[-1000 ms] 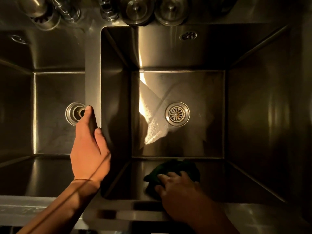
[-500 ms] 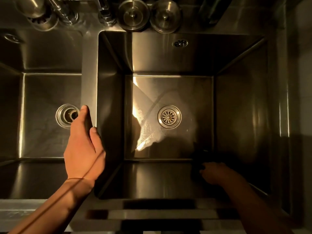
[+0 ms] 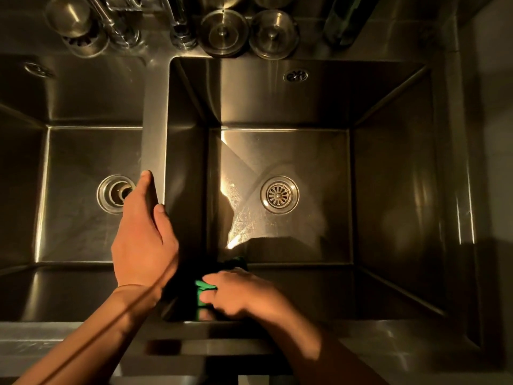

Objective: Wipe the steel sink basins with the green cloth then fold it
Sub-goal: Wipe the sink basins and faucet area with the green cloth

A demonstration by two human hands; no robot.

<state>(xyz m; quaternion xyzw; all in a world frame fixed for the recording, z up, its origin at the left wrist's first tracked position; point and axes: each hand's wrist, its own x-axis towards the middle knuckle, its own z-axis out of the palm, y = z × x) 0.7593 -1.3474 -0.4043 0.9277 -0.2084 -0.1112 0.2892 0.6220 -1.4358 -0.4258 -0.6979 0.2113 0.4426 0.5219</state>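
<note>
One green cloth (image 3: pixel 204 287) under right hand (image 3: pixel 241 294)

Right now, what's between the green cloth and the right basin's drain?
Head view: nothing. Bare steel basin floor separates the green cloth from the drain.

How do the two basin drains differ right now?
The right drain shows a slotted strainer grate; the left drain looks like an open hole with a post inside. The right drain is fully visible, while the left hand covers the left drain's edge. Both are round steel fittings in the basin floors.
</note>
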